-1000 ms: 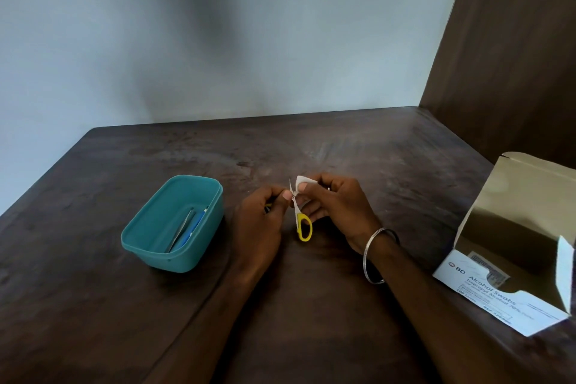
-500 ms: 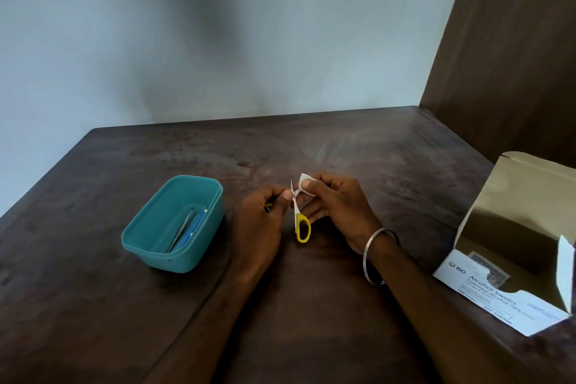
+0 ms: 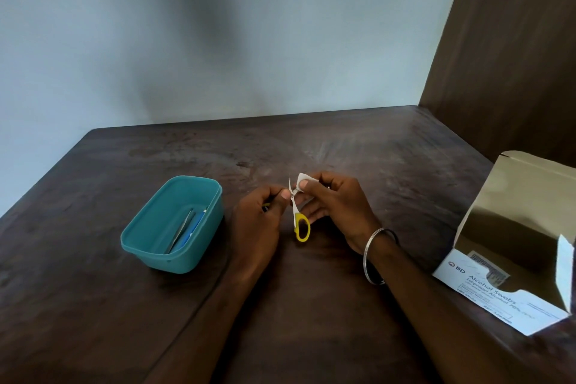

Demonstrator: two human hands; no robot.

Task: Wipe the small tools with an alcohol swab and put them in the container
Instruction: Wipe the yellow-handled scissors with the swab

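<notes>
Both hands grip: left [image 3: 260, 218] scissors [image 3: 298, 218], right [image 3: 336, 206] swab [image 3: 304, 182]; box [image 3: 486, 293] reads "BD Alcohol Swabs"

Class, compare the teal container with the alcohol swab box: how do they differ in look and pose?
The teal container is rounded plastic, standing upright with its open top facing up; the alcohol swab box is printed white cardboard with its flap raised. The container sits left of the hands and holds slim tools; the box sits at the right edge. Both rest on the dark table.

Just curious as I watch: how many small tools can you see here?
3: yellow-handled scissors held between both hands, and two slim tools, one metal, one blue, lying in the teal container. More could be hidden there.
</notes>
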